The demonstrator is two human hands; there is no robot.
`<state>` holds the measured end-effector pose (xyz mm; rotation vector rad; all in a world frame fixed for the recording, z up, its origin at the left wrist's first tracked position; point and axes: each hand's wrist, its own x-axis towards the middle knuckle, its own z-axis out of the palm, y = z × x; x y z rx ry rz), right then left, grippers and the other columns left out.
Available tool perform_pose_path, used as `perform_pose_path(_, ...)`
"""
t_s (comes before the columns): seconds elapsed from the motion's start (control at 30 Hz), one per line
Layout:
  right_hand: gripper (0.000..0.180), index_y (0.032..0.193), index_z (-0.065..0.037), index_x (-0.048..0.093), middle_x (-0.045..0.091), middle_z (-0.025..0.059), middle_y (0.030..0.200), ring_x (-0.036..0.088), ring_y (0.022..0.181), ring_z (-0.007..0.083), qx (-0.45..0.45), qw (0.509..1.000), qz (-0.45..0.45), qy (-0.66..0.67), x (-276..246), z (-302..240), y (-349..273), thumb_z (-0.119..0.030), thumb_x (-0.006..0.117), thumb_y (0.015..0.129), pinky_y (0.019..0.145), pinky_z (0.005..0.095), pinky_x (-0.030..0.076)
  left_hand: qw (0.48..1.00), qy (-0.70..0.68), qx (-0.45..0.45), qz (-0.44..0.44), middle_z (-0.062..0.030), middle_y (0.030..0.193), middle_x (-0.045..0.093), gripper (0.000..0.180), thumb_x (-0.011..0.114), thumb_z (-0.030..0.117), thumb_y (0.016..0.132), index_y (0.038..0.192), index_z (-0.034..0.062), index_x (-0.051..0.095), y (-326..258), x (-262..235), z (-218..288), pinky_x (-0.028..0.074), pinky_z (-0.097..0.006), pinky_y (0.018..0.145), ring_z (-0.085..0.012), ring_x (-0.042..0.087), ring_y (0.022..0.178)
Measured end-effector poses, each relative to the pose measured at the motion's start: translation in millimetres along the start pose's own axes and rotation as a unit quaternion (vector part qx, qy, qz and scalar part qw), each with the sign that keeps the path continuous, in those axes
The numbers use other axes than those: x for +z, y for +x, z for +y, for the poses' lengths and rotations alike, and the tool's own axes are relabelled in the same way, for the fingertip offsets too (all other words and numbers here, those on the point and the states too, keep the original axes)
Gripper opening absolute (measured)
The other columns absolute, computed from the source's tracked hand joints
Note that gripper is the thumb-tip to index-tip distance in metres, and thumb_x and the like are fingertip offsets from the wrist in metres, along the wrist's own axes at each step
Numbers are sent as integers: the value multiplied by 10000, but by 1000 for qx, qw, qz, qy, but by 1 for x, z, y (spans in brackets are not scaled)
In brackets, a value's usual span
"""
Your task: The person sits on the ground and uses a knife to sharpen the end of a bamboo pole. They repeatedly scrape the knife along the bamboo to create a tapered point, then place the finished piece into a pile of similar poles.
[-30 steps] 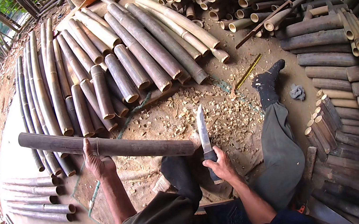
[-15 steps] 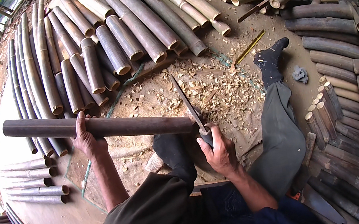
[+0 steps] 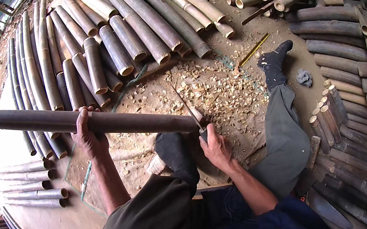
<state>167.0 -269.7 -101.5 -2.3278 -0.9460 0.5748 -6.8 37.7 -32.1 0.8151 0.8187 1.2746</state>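
My left hand [image 3: 87,138] is closed around a long dark bamboo tube [image 3: 141,123], gripping it left of its middle. The tube lies almost level, its left end slightly higher and its right end just above my dark-socked left foot [image 3: 173,153]. In my right hand [image 3: 217,147] is the dark handle of a long-bladed knife [image 3: 185,102]. Its narrow blade slants up and to the left, beside and across the tube's right end. Whether the edge touches the bamboo I cannot tell. A pale, rounded surface shows partly behind the blade; its kind is hidden.
Pale wood chips [image 3: 218,91] cover the ground ahead. Long bamboo poles [image 3: 141,11] lie in rows beyond, with stacked cut bamboo [image 3: 338,45] on the right. A yellow strip [image 3: 254,50] lies near my right foot [image 3: 276,63]; a handsaw [image 3: 327,211] rests at lower right.
The bamboo tube has shifted slightly, its left end going up and left. My right hand has drawn back a little, and the knife blade now sits lower and further left.
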Motion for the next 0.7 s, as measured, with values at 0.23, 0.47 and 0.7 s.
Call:
perform_pose_path(0.23,294,1097,-17,489,671,227,845,697,738,436,-89,989,97,69,-58,-56,-10,-175,704,973,616,517,535,997,43,25,55,-135,952,723,340,816,78,873,1127,-20,613,-9,6,5,619,-393,842,-237,724,847)
perform_pose_path(0.47,287,1092,-16,474,685,236,826,695,756,484,22,999,-47,-13,-28,-25,10,-147,687,952,657,544,554,994,75,54,54,-122,928,726,338,851,90,830,1089,-17,661,-18,33,9,600,-362,782,-209,709,824)
perform_pose_path(0.7,309,1189,-79,542,725,185,818,765,757,337,-12,997,65,31,3,-3,-7,-243,716,993,619,468,556,993,77,73,52,-125,941,730,395,872,118,817,1124,-17,664,-16,31,5,610,-373,769,-222,716,808)
